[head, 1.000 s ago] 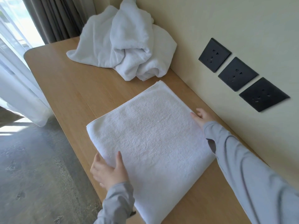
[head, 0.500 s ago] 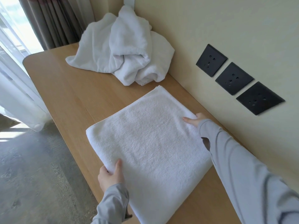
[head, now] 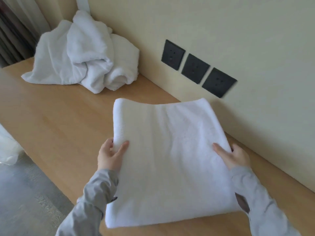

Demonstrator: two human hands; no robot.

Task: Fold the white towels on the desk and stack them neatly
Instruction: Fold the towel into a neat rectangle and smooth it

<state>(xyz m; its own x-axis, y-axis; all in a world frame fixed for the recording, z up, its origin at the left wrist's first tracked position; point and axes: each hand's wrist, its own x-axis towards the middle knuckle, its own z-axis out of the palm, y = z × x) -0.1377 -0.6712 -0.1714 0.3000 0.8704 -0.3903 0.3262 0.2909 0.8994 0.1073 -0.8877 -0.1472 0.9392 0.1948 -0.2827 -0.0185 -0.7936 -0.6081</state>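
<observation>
Your left hand (head: 110,156) and right hand (head: 234,157) each grip a side edge of the folded towel (head: 170,159), thumbs on top. It spans between them over the desk (head: 59,125). The crumpled towels (head: 80,57) lie well beyond your left hand.

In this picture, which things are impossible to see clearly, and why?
Head view:
1. Fingertips of the left hand and right hand: hidden beneath the folded towel.
2. How many towels the crumpled pile holds: its folds cover each other.
3. The wall sockets: blurred by motion.
4. Near end of the desk: cut off by the bottom edge.
</observation>
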